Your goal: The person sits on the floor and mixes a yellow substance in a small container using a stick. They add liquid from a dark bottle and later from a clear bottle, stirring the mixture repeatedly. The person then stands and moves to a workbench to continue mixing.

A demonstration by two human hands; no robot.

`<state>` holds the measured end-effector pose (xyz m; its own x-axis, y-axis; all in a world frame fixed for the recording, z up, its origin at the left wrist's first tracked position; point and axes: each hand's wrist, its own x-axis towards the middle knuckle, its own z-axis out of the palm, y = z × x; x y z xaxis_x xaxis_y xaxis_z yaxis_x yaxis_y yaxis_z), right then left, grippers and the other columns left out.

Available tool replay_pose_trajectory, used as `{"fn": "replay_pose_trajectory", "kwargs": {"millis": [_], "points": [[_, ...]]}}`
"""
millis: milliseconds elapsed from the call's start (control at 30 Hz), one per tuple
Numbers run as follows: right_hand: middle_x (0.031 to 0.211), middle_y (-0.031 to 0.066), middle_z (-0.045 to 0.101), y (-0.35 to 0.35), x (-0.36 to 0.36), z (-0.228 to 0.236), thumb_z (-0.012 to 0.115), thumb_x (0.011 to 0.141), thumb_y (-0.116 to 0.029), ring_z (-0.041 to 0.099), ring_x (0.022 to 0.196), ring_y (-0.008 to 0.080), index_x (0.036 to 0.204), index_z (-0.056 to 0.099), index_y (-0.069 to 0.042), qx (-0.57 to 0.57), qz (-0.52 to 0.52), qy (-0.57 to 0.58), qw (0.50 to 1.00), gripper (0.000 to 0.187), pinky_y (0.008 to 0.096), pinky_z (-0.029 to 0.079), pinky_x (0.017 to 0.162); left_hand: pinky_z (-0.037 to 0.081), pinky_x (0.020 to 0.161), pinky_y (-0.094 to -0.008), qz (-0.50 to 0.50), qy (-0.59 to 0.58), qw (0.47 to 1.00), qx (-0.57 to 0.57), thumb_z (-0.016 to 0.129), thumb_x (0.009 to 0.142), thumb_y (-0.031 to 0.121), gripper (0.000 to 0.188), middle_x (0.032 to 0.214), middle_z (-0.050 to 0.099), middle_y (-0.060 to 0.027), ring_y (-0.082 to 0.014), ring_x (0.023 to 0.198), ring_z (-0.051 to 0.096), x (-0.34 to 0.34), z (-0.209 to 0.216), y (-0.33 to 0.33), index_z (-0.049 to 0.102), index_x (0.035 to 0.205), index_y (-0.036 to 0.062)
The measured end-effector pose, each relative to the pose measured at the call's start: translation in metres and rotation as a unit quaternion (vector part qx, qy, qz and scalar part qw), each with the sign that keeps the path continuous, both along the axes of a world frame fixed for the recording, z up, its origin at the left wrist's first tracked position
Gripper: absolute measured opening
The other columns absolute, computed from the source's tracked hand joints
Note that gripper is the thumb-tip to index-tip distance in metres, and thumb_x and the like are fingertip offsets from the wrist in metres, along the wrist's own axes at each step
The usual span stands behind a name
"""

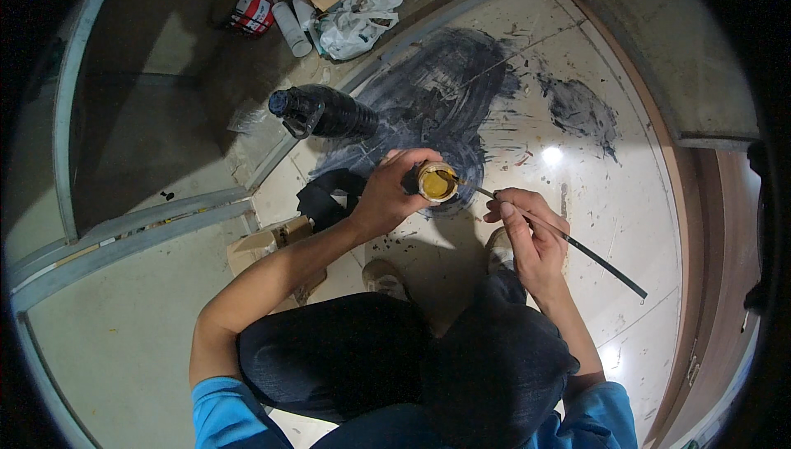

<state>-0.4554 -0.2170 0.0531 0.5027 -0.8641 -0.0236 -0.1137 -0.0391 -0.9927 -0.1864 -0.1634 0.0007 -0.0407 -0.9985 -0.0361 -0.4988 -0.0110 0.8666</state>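
Observation:
My left hand (392, 189) is wrapped round a small open jar of yellow paint (437, 183), its mouth facing up. In my right hand (531, 231) is a thin, dark-handled paintbrush (606, 265), pinched between thumb and fingers. The brush's tip reaches the jar's rim at its right side; how deep the bristles go I cannot tell. Just beyond my left hand stands a tall black bottle (334, 113) with a loop handle near its dark blue top, on floor smeared with black paint (428, 86).
A cardboard box (272, 245) and a dark cloth-like item (325, 199) lie by my left forearm. Beyond a metal frame (272, 161) are a red-and-white can (251, 14), a white cylinder (291, 30) and a crumpled plastic bag (360, 24). A brown door edge (700, 284) runs along the right.

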Motion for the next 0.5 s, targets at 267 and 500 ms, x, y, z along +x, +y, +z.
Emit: {"fn": "replay_pose_trajectory", "kwargs": {"millis": [267,500], "points": [[0.105,0.0154,0.076,-0.004,0.008,0.003,0.061,0.107,-0.006,0.076,0.090,0.0224,0.117,0.070,0.009,-0.121,0.066,0.071,0.988,0.020,0.0333,0.061,0.080,0.045,0.103,-0.0445,-0.019,-0.041,0.999,-0.028,0.083,0.081,0.012,0.059,0.126,0.070,-0.0098,-0.0324,0.115,0.064,0.001,0.001,0.001,0.059,0.135,0.0105],[0.100,0.0176,0.074,0.001,0.016,-0.009,0.061,0.104,-0.005,0.075,0.082,0.0233,0.106,0.073,0.008,0.100,-0.032,-0.057,0.993,0.017,0.0329,0.060,0.076,0.046,0.102,-0.0446,-0.014,-0.057,0.996,0.060,0.087,0.075,0.021,0.059,0.121,0.071,-0.0116,-0.0333,0.115,0.062,-0.005,0.008,0.003,0.066,0.129,0.0086]]}}
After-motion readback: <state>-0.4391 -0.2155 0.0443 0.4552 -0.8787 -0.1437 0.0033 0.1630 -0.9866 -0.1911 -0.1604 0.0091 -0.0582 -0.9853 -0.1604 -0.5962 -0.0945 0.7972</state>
